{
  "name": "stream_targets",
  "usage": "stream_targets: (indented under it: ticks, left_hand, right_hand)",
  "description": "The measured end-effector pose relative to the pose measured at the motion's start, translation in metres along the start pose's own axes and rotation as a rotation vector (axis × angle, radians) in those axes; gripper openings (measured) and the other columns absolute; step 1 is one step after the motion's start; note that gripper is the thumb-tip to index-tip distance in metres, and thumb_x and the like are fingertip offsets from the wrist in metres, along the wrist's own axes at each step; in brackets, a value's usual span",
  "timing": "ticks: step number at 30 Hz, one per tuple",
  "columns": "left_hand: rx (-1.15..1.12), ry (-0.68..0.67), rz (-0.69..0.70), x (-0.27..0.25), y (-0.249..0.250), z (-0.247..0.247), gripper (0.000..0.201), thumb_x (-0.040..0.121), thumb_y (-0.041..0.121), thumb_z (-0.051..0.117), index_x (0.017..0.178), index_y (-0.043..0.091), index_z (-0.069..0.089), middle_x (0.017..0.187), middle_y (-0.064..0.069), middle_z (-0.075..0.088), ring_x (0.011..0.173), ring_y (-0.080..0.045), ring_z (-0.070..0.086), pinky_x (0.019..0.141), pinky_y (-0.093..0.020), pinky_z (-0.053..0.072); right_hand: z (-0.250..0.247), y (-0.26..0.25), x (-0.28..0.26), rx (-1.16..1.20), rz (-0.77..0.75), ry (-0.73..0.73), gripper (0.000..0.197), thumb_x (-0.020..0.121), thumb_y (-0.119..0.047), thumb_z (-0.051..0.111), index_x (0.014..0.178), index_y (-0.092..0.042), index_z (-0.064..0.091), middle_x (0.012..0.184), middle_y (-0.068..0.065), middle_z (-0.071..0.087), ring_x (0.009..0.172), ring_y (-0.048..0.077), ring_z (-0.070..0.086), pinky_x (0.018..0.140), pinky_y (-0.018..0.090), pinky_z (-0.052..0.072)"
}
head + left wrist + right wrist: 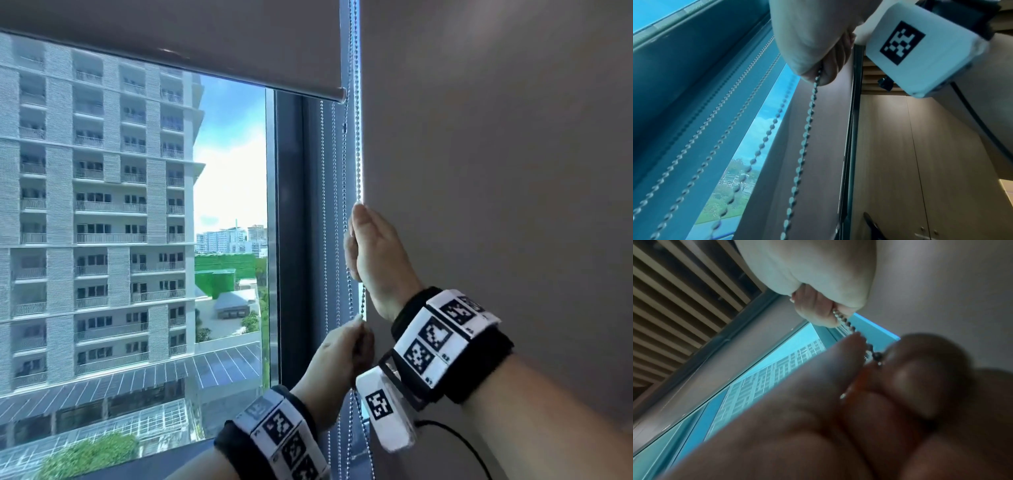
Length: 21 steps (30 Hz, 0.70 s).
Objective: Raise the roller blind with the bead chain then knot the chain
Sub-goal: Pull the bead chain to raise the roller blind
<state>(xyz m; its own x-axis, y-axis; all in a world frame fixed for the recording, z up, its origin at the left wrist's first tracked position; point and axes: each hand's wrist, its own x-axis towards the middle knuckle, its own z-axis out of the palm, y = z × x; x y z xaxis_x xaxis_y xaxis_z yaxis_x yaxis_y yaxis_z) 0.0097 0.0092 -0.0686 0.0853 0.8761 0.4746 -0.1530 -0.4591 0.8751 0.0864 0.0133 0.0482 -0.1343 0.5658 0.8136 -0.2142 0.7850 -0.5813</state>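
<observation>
The grey roller blind (171,34) hangs partly up, its bottom bar (219,73) across the upper window. The bead chain (358,154) drops along its right edge. My right hand (368,253) grips the chain in a fist, thumb on top. Just below, my left hand (342,353) pinches the same chain between thumb and fingers. The left wrist view looks up the taut chain (807,123) into the right hand (818,48). In the right wrist view, blurred fingers (890,378) close to the lens hold the chain (846,323), and a second hand grips it farther along.
A second grey blind (496,171) hangs fully down on the right. Two more bead chains (329,205) hang by the dark window post (294,205). The sill (171,459) runs below. A black cable (455,442) trails from my right wrist. Wooden cabinets (900,162) stand behind.
</observation>
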Motion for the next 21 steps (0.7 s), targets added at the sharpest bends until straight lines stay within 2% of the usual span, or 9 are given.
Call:
stream_targets:
  ticks: [3, 5, 6, 8, 10, 15, 17, 19, 21]
  left_hand:
    - [-0.04, -0.083, -0.032, 0.008, 0.012, -0.007, 0.071, 0.079, 0.074, 0.035, 0.083, 0.01, 0.066, 0.078, -0.017, 0.057, 0.074, -0.027, 0.051, 0.075, -0.043, 0.041]
    - [0.028, -0.09, -0.005, 0.016, 0.03, -0.01, 0.097, 0.078, 0.081, 0.021, 0.113, 0.001, 0.062, 0.104, -0.025, 0.064, 0.098, -0.034, 0.06, 0.096, -0.05, 0.041]
    - [0.051, -0.101, 0.02, 0.019, 0.044, -0.011, 0.098, 0.078, 0.079, 0.018, 0.118, 0.0, 0.059, 0.109, -0.026, 0.064, 0.104, -0.035, 0.06, 0.099, -0.049, 0.041]
    - [0.058, -0.1, 0.076, 0.031, 0.075, -0.008, 0.091, 0.086, 0.071, 0.018, 0.117, -0.005, 0.056, 0.103, -0.026, 0.063, 0.101, -0.035, 0.061, 0.094, -0.045, 0.045]
    - [0.03, -0.102, 0.11, 0.044, 0.105, -0.001, 0.07, 0.093, 0.061, 0.021, 0.116, 0.005, 0.056, 0.094, -0.017, 0.067, 0.085, -0.025, 0.068, 0.082, -0.037, 0.051]
    - [0.004, -0.047, 0.183, 0.062, 0.162, 0.02, 0.031, 0.099, 0.041, 0.037, 0.108, 0.015, 0.051, 0.079, -0.003, 0.06, 0.06, -0.012, 0.061, 0.064, -0.028, 0.049]
    - [-0.026, -0.01, 0.175, 0.066, 0.169, 0.023, 0.029, 0.098, 0.043, 0.04, 0.099, 0.017, 0.051, 0.067, 0.002, 0.05, 0.051, -0.009, 0.046, 0.051, -0.023, 0.042]
    - [-0.02, 0.07, 0.164, 0.069, 0.166, 0.025, 0.033, 0.097, 0.045, 0.038, 0.078, 0.021, 0.048, 0.051, 0.008, 0.036, 0.039, -0.007, 0.027, 0.037, -0.017, 0.024]
    - [-0.003, 0.108, 0.174, 0.071, 0.156, 0.027, 0.039, 0.099, 0.039, 0.034, 0.063, 0.023, 0.036, 0.042, 0.011, 0.028, 0.033, -0.006, 0.018, 0.033, -0.015, 0.015]
  right_hand:
    - [0.002, 0.0, 0.0, -0.051, -0.04, 0.007, 0.039, 0.102, -0.026, 0.031, 0.066, -0.013, 0.036, 0.051, 0.002, 0.032, 0.038, 0.009, 0.026, 0.039, 0.019, 0.026]
    - [0.001, 0.001, -0.004, -0.056, -0.027, -0.008, 0.041, 0.102, -0.027, 0.031, 0.063, -0.015, 0.035, 0.051, 0.003, 0.032, 0.041, 0.012, 0.027, 0.042, 0.022, 0.029]
    - [0.0, 0.004, -0.008, -0.053, -0.017, -0.02, 0.041, 0.101, -0.028, 0.032, 0.062, -0.015, 0.035, 0.051, 0.004, 0.033, 0.042, 0.014, 0.029, 0.044, 0.024, 0.03]
    - [-0.001, 0.01, -0.019, -0.013, 0.023, -0.059, 0.043, 0.102, -0.027, 0.032, 0.061, -0.016, 0.039, 0.048, -0.001, 0.041, 0.043, 0.013, 0.037, 0.048, 0.021, 0.033]
    - [0.0, 0.019, -0.034, 0.033, 0.064, -0.09, 0.04, 0.103, -0.021, 0.032, 0.064, -0.019, 0.044, 0.045, -0.013, 0.048, 0.041, -0.001, 0.042, 0.048, 0.012, 0.034]
    - [-0.004, 0.056, -0.073, -0.117, 0.101, -0.122, 0.035, 0.1, -0.029, 0.034, 0.071, -0.011, 0.04, 0.052, -0.009, 0.031, 0.045, 0.005, 0.026, 0.049, 0.023, 0.027]
    - [-0.007, 0.069, -0.085, -0.11, 0.122, -0.146, 0.035, 0.092, -0.034, 0.034, 0.073, -0.005, 0.043, 0.05, -0.011, 0.032, 0.046, 0.005, 0.027, 0.048, 0.021, 0.026]
    - [-0.009, 0.082, -0.092, -0.127, 0.117, -0.174, 0.037, 0.09, -0.033, 0.033, 0.075, 0.0, 0.044, 0.054, -0.011, 0.038, 0.049, 0.005, 0.033, 0.051, 0.021, 0.03]
    - [-0.012, 0.091, -0.095, -0.15, 0.143, -0.24, 0.043, 0.092, -0.036, 0.034, 0.083, 0.004, 0.049, 0.062, 0.001, 0.048, 0.058, 0.013, 0.043, 0.056, 0.037, 0.038]
